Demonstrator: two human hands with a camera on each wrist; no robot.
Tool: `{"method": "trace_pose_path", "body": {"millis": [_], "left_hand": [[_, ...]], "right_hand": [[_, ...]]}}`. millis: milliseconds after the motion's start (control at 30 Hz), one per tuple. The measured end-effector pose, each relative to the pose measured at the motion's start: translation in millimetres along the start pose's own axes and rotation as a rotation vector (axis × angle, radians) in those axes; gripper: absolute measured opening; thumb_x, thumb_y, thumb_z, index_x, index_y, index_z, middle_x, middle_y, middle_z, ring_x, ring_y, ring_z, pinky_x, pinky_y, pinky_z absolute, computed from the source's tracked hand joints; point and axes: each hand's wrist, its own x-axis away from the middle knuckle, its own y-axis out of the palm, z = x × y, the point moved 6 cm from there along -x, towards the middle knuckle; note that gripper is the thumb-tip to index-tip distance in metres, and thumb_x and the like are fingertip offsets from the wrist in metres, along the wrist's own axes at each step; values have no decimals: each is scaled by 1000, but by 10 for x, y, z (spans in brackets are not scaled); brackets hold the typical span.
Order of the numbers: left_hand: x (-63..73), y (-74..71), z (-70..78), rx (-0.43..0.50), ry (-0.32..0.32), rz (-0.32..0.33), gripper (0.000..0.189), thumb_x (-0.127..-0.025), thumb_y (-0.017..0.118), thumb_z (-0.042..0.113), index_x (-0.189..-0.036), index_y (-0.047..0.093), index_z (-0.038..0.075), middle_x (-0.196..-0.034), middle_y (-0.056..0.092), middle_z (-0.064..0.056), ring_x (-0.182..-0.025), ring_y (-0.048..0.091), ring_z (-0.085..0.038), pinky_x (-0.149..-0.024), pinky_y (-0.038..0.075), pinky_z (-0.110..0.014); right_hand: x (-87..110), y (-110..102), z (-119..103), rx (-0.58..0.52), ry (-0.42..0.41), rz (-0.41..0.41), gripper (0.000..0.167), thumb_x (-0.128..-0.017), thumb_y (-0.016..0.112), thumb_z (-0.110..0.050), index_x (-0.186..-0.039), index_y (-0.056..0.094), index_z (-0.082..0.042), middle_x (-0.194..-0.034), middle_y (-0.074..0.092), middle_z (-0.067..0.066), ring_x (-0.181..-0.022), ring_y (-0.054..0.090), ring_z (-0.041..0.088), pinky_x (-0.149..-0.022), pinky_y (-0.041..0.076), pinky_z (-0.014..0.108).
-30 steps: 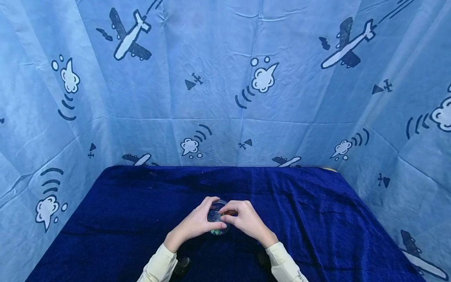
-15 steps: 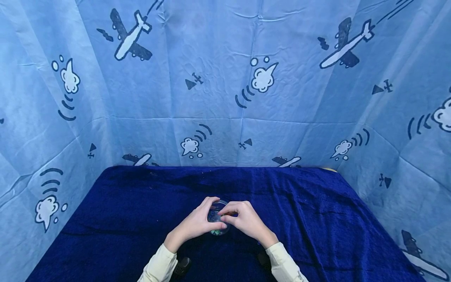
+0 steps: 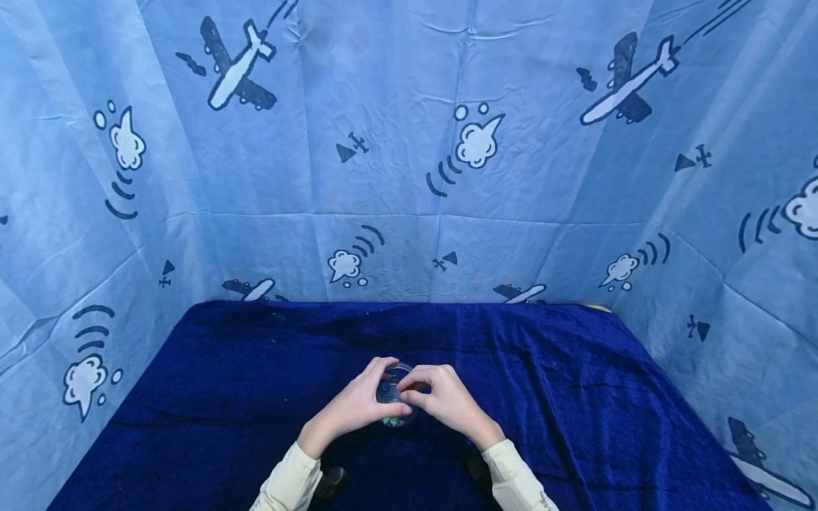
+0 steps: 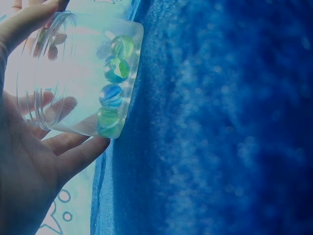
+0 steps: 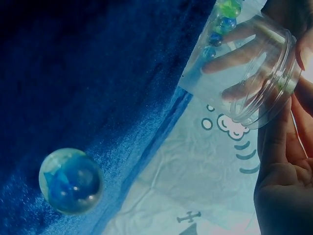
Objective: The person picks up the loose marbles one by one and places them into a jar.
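Observation:
A clear plastic jar (image 3: pixel 390 389) with a threaded rim is gripped by my left hand (image 3: pixel 348 408), its fingers and thumb spread round the side. Several glass marbles (image 4: pixel 111 95), green and blue, lie at the jar's bottom in the left wrist view. Over the jar's mouth, my right hand (image 3: pixel 447 399) has thumb and fingertips brought together in a pinch. A small greenish marble (image 5: pixel 282 82) shows at those fingertips, within the rim, partly hidden by the fingers. Another blue and white marble (image 5: pixel 71 181) shows large against the cloth in the right wrist view.
Dark blue velvet cloth (image 3: pixel 255 369) covers the table, with folds on its right side. A light blue curtain (image 3: pixel 383 177) printed with planes and clouds hangs behind the table and along both sides.

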Motion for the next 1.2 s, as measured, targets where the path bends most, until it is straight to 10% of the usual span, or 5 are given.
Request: {"method": "trace_pose_path", "body": {"millis": [1200], "left_hand": [[-6, 5, 1, 5, 15, 5, 83, -89, 80, 43, -151, 42, 2, -141, 51, -16, -122, 59, -30, -101, 50, -52]], "right_hand": [[3, -29, 4, -40, 20, 5, 8, -92, 73, -1, -93, 80, -5, -94, 74, -6, -88, 68, 9, -84, 57, 30]]}}
